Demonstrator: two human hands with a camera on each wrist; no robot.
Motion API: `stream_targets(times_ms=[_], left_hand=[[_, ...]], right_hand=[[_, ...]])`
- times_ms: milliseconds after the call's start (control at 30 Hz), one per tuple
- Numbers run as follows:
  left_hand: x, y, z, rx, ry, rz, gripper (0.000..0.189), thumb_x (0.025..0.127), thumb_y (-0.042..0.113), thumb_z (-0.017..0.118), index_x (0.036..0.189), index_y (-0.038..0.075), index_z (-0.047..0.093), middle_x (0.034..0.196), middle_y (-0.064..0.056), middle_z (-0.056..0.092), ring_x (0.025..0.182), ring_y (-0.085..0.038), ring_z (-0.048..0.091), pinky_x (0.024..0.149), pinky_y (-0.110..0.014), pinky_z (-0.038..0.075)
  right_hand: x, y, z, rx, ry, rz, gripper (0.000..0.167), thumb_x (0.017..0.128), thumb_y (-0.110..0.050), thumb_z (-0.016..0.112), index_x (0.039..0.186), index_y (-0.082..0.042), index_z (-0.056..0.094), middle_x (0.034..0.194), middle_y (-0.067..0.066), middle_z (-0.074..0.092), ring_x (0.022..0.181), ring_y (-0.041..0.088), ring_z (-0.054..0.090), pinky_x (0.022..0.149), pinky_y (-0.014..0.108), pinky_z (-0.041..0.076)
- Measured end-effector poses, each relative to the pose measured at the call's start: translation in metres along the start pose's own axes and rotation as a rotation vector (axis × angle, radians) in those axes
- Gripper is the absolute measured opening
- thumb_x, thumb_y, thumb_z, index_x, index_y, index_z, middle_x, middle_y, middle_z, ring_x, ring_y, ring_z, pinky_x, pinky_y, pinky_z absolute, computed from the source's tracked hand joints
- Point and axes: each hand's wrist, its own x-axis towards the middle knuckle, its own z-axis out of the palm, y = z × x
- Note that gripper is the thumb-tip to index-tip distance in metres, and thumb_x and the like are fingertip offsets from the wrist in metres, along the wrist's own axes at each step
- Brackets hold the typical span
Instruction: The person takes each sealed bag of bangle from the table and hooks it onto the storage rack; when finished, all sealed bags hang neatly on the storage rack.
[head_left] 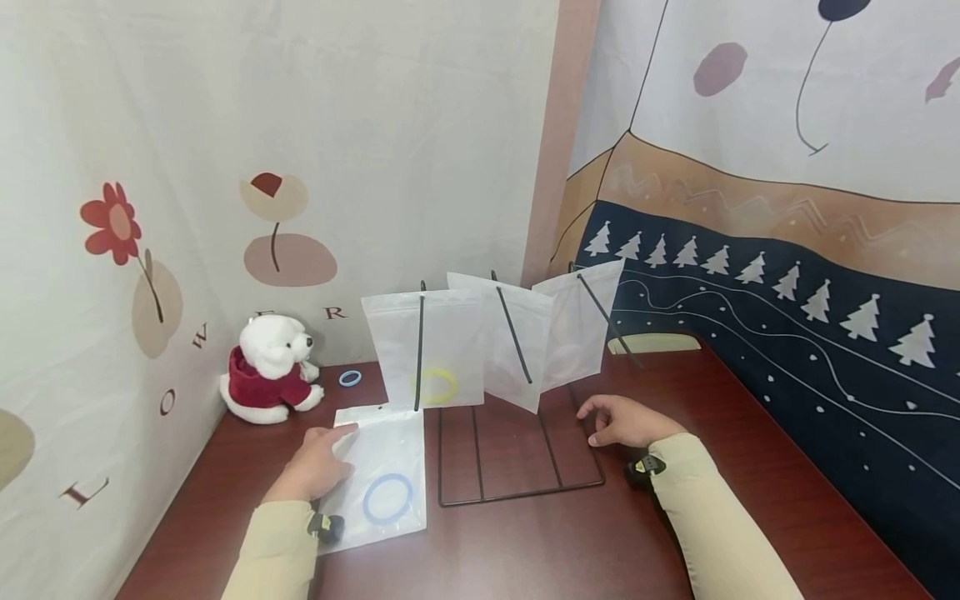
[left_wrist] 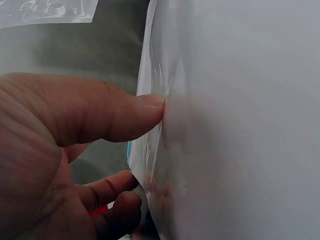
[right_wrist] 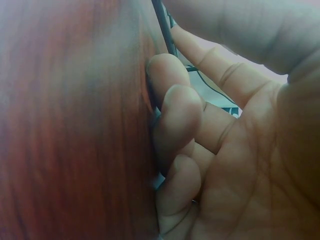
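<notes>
My left hand [head_left: 318,462] lies over the left edge of a white zip bag [head_left: 386,454] flat on the table, with a large blue ring [head_left: 387,498] showing on it. In the left wrist view the thumb [left_wrist: 135,115] touches the bag's surface; the index finger is mostly hidden there. A black wire rack [head_left: 517,495] stands to the bag's right. Its slanted rods hold three white zip bags upright; the leftmost shows a yellow ring [head_left: 446,386]. My right hand [head_left: 630,419] rests at the rack's right side, fingers loosely bent and index fingertip by the bar.
A white plush bear [head_left: 273,346] in a red coat sits at the back left. A small blue ring [head_left: 350,378] lies beside it. A pale green flat object [head_left: 654,343] is at the table's back right edge. Printed cloth [head_left: 757,292] hangs behind.
</notes>
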Motion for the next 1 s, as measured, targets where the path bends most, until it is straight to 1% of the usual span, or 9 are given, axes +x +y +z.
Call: stream_targets(times_ms=[233,367,433,533,667,767,833,933,1000], left_hand=[[-0.0003,0.0007,-0.0006,-0.020,-0.009,-0.027,0.072,0.092,0.009,0.074,0.159,0.013,0.046,0.140,-0.034,0.036,0.122,-0.054,0.054,0.099,-0.077,0.048],[0.0004,0.0012,-0.0012,0.000,-0.008,-0.022,0.070,0.091,0.010,0.074,0.157,0.012,0.049,0.138,-0.035,0.040,0.120,-0.053,0.056,0.098,-0.079,0.047],[0.0006,0.0015,-0.0016,0.018,-0.008,-0.017,0.068,0.091,0.012,0.074,0.155,0.012,0.051,0.139,-0.035,0.043,0.123,-0.053,0.055,0.100,-0.081,0.044],[0.0007,0.0022,-0.0024,0.056,-0.008,-0.002,0.065,0.091,0.014,0.074,0.153,0.012,0.054,0.144,-0.037,0.047,0.131,-0.056,0.050,0.103,-0.084,0.037],[-0.0001,0.0032,-0.0031,0.073,-0.006,0.011,0.062,0.091,0.014,0.073,0.150,0.011,0.057,0.150,-0.033,0.050,0.141,-0.056,0.044,0.106,-0.086,0.030],[-0.0017,0.0035,-0.0038,0.041,0.007,0.013,0.058,0.091,0.013,0.072,0.147,0.010,0.059,0.148,-0.028,0.056,0.138,-0.054,0.048,0.106,-0.085,0.031],[-0.0027,0.0027,-0.0045,0.002,0.023,0.024,0.052,0.092,0.012,0.071,0.143,0.006,0.059,0.144,-0.027,0.059,0.134,-0.051,0.052,0.107,-0.081,0.035],[-0.0039,0.0011,-0.0057,-0.076,0.058,0.056,0.042,0.096,0.008,0.067,0.136,0.001,0.061,0.136,-0.027,0.063,0.129,-0.049,0.056,0.109,-0.074,0.041],[-0.0038,-0.0001,-0.0062,-0.112,0.076,0.082,0.036,0.098,0.006,0.064,0.133,-0.001,0.062,0.133,-0.027,0.064,0.128,-0.048,0.056,0.111,-0.069,0.044]], right_hand=[[-0.0007,-0.0007,0.0001,0.007,0.007,-0.001,0.039,0.086,-0.009,0.084,0.122,-0.017,0.070,0.081,0.005,0.060,0.071,0.020,0.055,0.063,0.035,0.047],[-0.0013,-0.0012,-0.0001,0.008,0.010,0.001,0.039,0.086,-0.009,0.084,0.122,-0.016,0.070,0.081,0.005,0.060,0.070,0.020,0.055,0.062,0.035,0.047],[-0.0016,-0.0017,-0.0002,0.009,0.009,0.001,0.039,0.086,-0.009,0.084,0.122,-0.016,0.070,0.081,0.005,0.060,0.070,0.020,0.055,0.062,0.035,0.047],[-0.0017,-0.0022,-0.0002,0.010,0.011,0.003,0.039,0.086,-0.009,0.084,0.122,-0.016,0.071,0.082,0.005,0.060,0.070,0.020,0.055,0.062,0.035,0.047],[-0.0020,-0.0021,0.0001,0.003,0.011,0.005,0.039,0.087,-0.009,0.084,0.122,-0.017,0.070,0.082,0.005,0.060,0.071,0.020,0.055,0.062,0.035,0.047],[-0.0023,-0.0021,0.0004,0.002,0.008,0.013,0.038,0.087,-0.010,0.084,0.122,-0.018,0.071,0.082,0.005,0.061,0.071,0.020,0.055,0.062,0.035,0.047],[-0.0022,-0.0018,0.0006,0.003,0.005,0.014,0.038,0.087,-0.011,0.084,0.122,-0.019,0.071,0.082,0.005,0.061,0.071,0.020,0.055,0.062,0.034,0.048],[-0.0017,-0.0012,0.0004,0.002,0.002,0.007,0.039,0.087,-0.011,0.084,0.123,-0.018,0.070,0.082,0.005,0.061,0.071,0.020,0.056,0.063,0.034,0.048],[-0.0015,-0.0012,0.0001,0.002,0.001,0.004,0.039,0.087,-0.011,0.084,0.123,-0.017,0.070,0.082,0.005,0.061,0.071,0.020,0.056,0.063,0.034,0.048]])
